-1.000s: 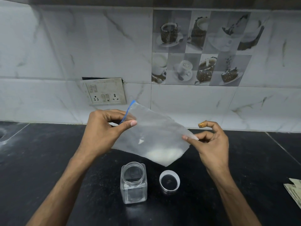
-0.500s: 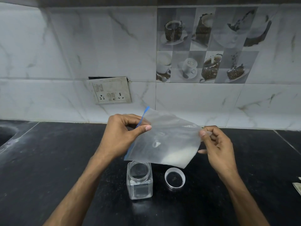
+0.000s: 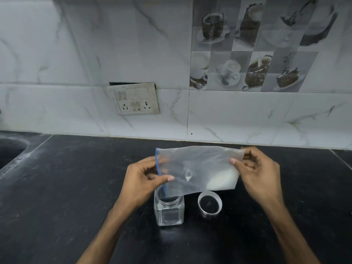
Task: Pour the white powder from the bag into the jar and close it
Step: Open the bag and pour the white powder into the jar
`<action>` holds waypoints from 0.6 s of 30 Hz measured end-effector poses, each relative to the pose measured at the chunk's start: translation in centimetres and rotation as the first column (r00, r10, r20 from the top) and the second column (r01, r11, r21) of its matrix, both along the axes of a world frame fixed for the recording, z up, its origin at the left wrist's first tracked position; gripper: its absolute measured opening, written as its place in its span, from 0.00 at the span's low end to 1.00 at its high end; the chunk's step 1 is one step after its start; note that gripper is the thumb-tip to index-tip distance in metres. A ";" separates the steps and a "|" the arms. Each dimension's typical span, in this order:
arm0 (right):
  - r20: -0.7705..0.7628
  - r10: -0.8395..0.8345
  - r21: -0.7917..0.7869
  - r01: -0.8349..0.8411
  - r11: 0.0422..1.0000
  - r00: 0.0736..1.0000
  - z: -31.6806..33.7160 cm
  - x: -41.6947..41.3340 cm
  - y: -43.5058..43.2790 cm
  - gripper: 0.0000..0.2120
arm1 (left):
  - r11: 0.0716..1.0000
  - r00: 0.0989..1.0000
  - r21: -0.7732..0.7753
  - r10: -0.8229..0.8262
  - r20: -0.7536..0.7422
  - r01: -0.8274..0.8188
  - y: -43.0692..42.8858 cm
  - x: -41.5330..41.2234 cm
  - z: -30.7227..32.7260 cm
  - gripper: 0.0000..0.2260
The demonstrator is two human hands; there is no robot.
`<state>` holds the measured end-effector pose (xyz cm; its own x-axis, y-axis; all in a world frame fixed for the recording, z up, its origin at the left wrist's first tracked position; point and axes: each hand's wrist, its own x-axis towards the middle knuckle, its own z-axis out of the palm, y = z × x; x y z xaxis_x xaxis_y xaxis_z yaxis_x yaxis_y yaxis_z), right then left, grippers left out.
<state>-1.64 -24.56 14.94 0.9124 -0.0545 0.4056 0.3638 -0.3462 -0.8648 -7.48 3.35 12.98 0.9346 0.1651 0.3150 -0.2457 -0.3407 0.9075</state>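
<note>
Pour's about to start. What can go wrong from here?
1. The mouth of the bag is wider than the neck of the jar; only its lower corner reaches it, so powder may land on the counter.
2. The left hand and right hand both grip the bag; nothing steadies the jar, so a nudge might tip it.

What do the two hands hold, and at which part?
Both hold the zip-lock bag: the left hand pinches its blue zip edge, the right hand its opposite upper corner.
</note>
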 end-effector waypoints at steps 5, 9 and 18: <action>0.078 0.055 -0.128 -0.044 0.991 0.995 0.3 -0.5 0.7 0.10 | 0.999 1.000 0.048 -0.006 0.005 0.006 1.1 -0.1 -1.0 0.25; 0.096 0.114 -0.291 -0.082 0.953 0.989 0.2 -0.9 1.2 0.10 | 0.989 0.999 0.150 -0.020 0.040 0.014 1.5 -0.5 -0.8 0.32; 0.081 0.067 -0.279 -0.042 0.959 0.994 0.6 -0.8 1.1 0.23 | 0.984 0.999 0.181 -0.013 0.043 0.005 2.3 -0.2 -1.0 0.34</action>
